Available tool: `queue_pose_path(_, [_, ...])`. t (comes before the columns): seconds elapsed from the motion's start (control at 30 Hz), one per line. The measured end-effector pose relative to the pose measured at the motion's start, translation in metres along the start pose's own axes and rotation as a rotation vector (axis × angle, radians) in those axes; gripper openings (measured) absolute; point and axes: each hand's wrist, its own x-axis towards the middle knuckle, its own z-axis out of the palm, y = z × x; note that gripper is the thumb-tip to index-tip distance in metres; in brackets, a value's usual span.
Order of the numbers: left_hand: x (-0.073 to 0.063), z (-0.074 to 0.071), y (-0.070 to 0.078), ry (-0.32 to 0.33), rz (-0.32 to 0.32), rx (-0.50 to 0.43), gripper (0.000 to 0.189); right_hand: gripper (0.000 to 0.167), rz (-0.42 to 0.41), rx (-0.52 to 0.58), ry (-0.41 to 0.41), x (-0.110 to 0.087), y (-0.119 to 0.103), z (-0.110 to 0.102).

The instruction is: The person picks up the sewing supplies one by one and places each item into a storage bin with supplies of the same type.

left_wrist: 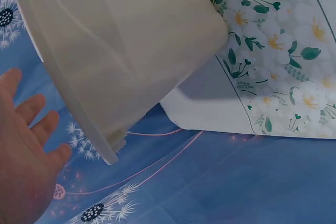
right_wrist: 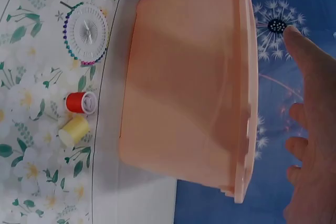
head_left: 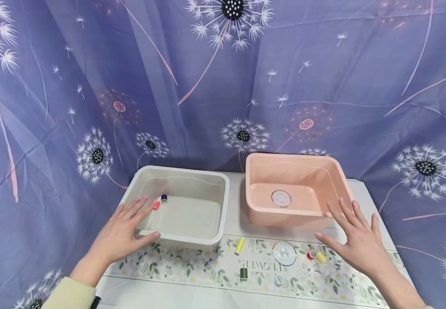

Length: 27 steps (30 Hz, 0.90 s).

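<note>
My left hand (head_left: 120, 234) is spread over the near left corner of a grey plastic tub (head_left: 207, 242). Inside that tub lie a dark blue thread spool (head_left: 164, 198) and a pinkish-red one (head_left: 156, 205). My right hand (head_left: 358, 240), fingers apart and holding nothing, hovers by the near right corner of a pink tub (head_left: 284, 219). A wheel of pearl-headed pins (head_left: 281, 198) lies in the pink tub. Just left of the right hand, a red spool (right_wrist: 75, 103) and a pale yellow spool (right_wrist: 74, 131) lie side by side on the flowered strip.
Between the hands, a second pin wheel (head_left: 284, 253), a bright yellow spool (head_left: 240, 246), an olive green spool (head_left: 244, 274) and a white spool (head_left: 279, 280) sit on the flowered strip (head_left: 192, 268). A blue dandelion-print cloth (head_left: 207, 86) hangs behind and around the table.
</note>
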Motion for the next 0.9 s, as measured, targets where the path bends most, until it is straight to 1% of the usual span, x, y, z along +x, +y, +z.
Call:
queue_pose_path(0.23, [0.002, 0.009, -0.001, 0.069, 0.083, -0.01, 0.086, 0.1, -0.033, 0.0, 0.001, 0.005, -0.009, -0.001])
queue_pose_path(0.4, [0.001, 0.018, -0.004, 0.129, 0.133, 0.011, 0.08, 0.102, -0.054, 0.016, 0.005, 0.007, -0.016, -0.001])
queue_pose_path(0.53, [-0.001, 0.023, -0.006, 0.215, 0.194, 0.032, 0.074, 0.103, -0.078, 0.026, 0.011, 0.008, -0.024, 0.0])
queue_pose_path(0.63, [-0.002, 0.028, -0.006, 0.277, 0.233, 0.031, 0.074, 0.103, -0.099, 0.034, 0.016, 0.009, -0.029, 0.002])
queue_pose_path(0.9, [-0.005, 0.04, -0.009, 0.387, 0.294, 0.033, 0.076, 0.1, -0.144, 0.039, 0.034, 0.011, -0.039, 0.009])
